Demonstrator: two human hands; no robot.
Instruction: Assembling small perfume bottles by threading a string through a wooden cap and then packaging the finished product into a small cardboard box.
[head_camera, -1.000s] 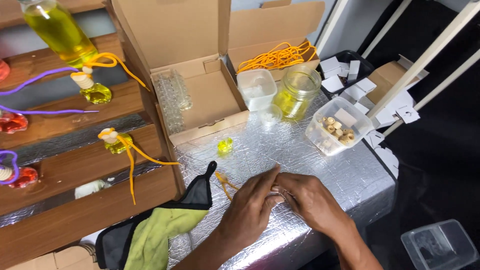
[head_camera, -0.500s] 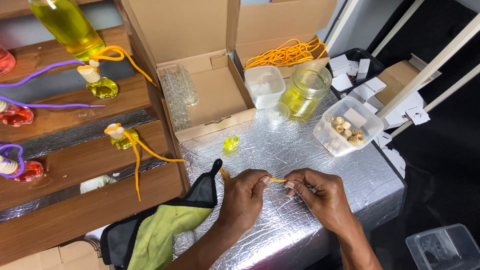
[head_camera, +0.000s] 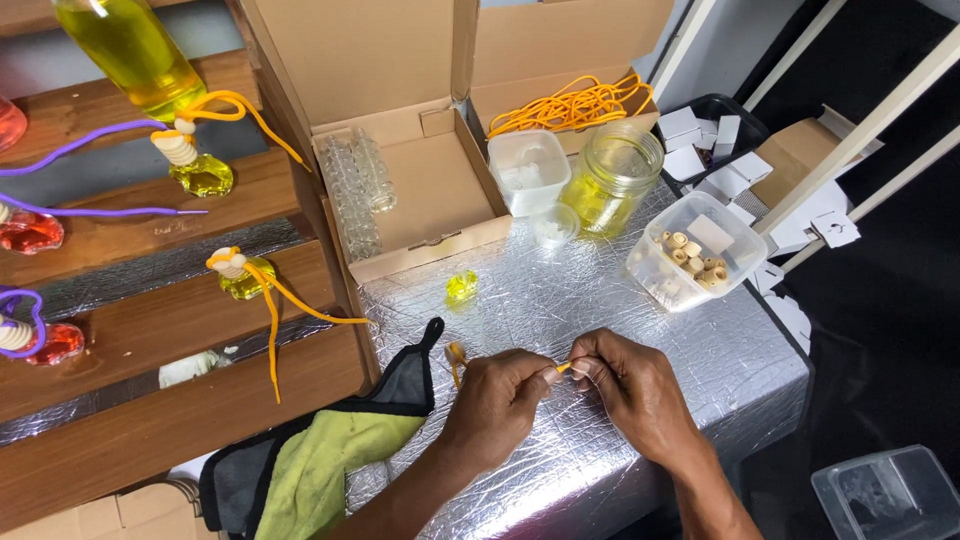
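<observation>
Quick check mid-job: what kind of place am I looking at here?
Probably a small craft workbench for assembling little scented-liquid bottles. A silver foil-covered table carries a glass jar of yellow liquid and a clear tub of wooden caps; both hands pinch an orange cord.

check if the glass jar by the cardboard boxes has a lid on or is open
Open: the glass jar shows a bare round mouth, no lid, yellow liquid inside.

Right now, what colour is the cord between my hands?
Orange. The cord is pinched between the left hand and right hand, seen in the head view.
</observation>
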